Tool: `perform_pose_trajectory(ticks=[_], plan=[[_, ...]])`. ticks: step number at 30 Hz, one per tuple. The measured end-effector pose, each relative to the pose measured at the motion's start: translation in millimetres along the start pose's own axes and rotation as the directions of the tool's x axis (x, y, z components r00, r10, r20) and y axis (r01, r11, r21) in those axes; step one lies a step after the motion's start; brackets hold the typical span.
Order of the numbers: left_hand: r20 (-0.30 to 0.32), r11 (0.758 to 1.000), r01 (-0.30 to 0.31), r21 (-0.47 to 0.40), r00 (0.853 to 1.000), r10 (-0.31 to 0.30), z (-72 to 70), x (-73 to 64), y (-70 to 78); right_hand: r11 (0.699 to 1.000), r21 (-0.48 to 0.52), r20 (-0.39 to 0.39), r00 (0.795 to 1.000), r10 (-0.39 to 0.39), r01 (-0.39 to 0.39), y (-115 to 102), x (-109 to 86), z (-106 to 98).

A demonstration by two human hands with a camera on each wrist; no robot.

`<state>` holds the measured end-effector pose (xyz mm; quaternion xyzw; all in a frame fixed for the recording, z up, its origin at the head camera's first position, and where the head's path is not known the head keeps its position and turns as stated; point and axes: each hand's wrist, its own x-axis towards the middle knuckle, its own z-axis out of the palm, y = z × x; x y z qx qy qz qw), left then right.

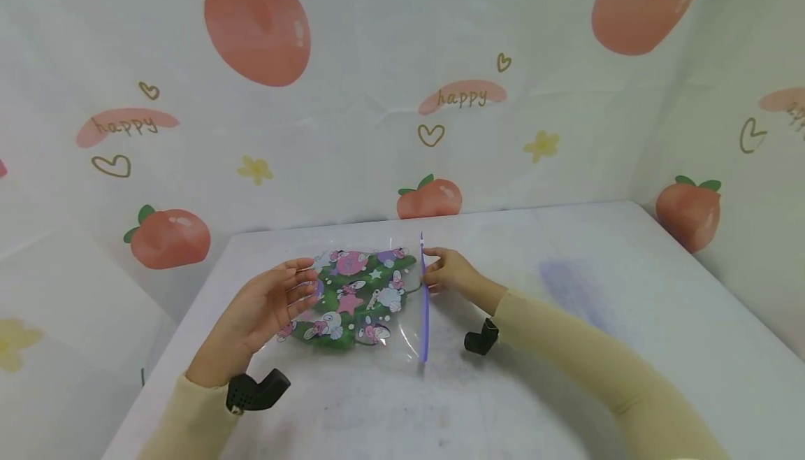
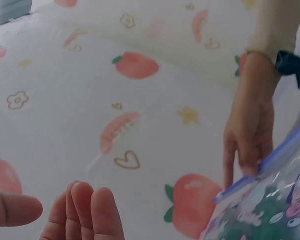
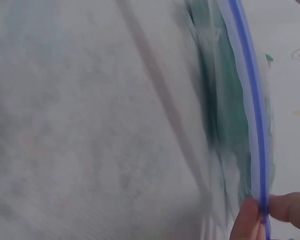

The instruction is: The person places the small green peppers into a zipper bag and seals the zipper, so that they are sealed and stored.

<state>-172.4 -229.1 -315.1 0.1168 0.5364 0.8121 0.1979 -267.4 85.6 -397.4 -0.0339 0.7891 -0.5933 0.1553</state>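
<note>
A clear zip bag [image 1: 348,303] with pink, purple and white cartoon prints is on the table in the head view. Something dark green fills it; its kind cannot be told through the print. Along its right edge runs a blue-purple zip strip [image 1: 425,327]. My right hand [image 1: 458,278] pinches this strip towards its far end. In the right wrist view, thumb and fingers [image 3: 246,220] press the strip [image 3: 255,80] from both sides. My left hand [image 1: 267,306] hovers by the bag's left side with relaxed fingers, holding nothing. Its fingers [image 2: 82,210] are free in the left wrist view.
The bag lies on a white table [image 1: 503,404] with a faint purple smudge [image 1: 572,289] on the right. A white cloth wall [image 1: 352,145] printed with peaches, hearts and flowers stands behind the table and at its sides. Each wrist carries a black camera [image 1: 254,391].
</note>
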Motion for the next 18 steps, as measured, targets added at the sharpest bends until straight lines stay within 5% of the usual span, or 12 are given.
perform_pose_trajectory(ticks=[6, 12, 18], plan=[[-0.101, 0.994, -0.04, 0.102, 0.994, 0.05, -10.7, 2.1, 2.1, 1.0, -0.011, -0.014, 1.0, -0.008, 0.008, 7.4, -5.9, -0.3], [-0.252, 0.958, 0.03, 0.284, 0.967, 0.045, -20.1, 4.4, -1.1, 0.999, -0.021, -0.044, 0.998, -0.034, 0.033, 9.1, -10.6, -9.9], [-0.31, 0.939, 0.073, 0.335, 0.95, 0.037, -31.3, 7.8, -7.2, 0.999, -0.02, -0.054, 0.997, -0.046, 0.045, 10.4, -15.2, -28.3]])
